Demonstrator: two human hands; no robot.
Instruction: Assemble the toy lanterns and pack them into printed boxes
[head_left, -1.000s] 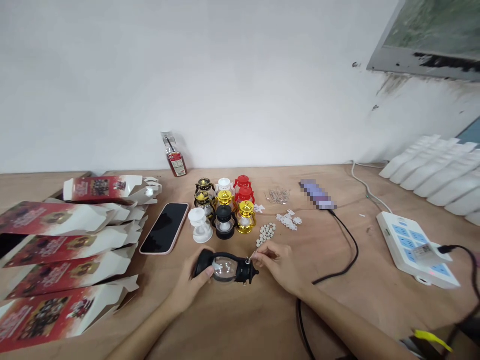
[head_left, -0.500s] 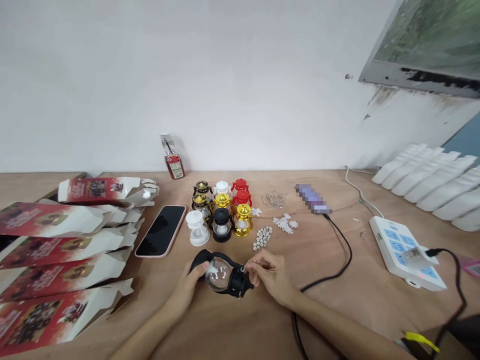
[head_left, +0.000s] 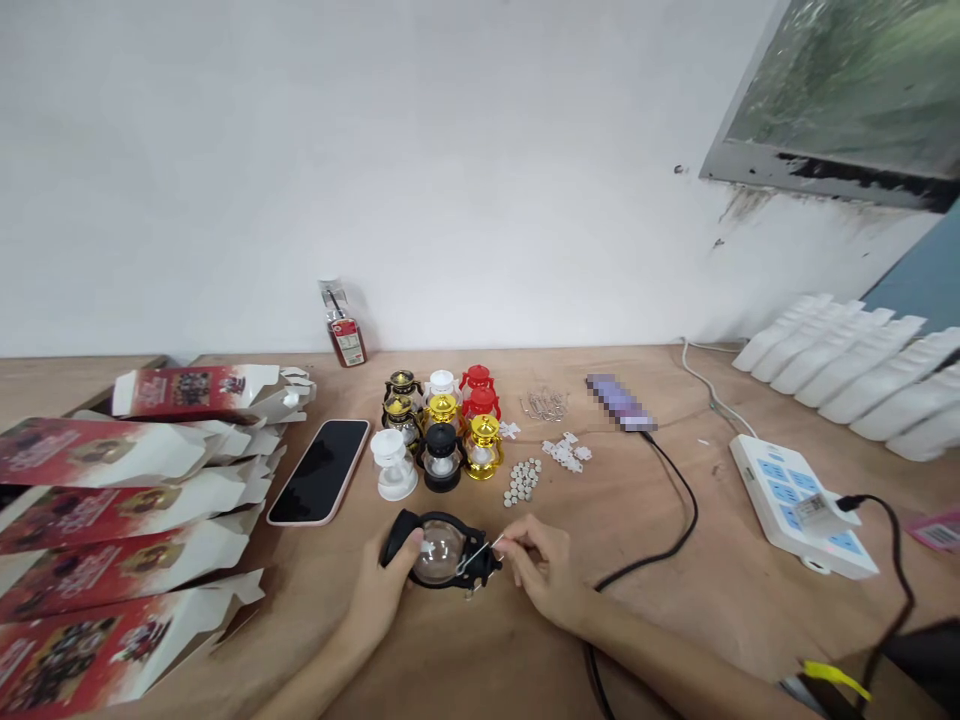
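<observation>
A small black lantern (head_left: 442, 552) with a clear globe lies on its side above the table, its base to the left and its top to the right. My left hand (head_left: 384, 590) is closed around the base, thumb on top. At the lantern's top end my right hand (head_left: 541, 568) pinches a thin metal wire handle (head_left: 478, 555), which lies slantwise over the frame. Just beyond stand several small lanterns in rows, among them a black one (head_left: 441, 458), a white one (head_left: 394, 465) and a gold one (head_left: 484, 447).
Round button cells (head_left: 523, 482), white plastic bits (head_left: 568, 453) and wire handles (head_left: 545, 403) lie right of the lanterns. A phone (head_left: 321, 472) and red boxes (head_left: 120, 552) are at left. A bottle (head_left: 346, 335) stands by the wall. A power strip (head_left: 799, 500) and cable (head_left: 675, 545) lie right.
The lantern has turned slightly in my left hand, and the wire handle now shows across its side. My right hand has shifted slightly and still pinches at the top end.
</observation>
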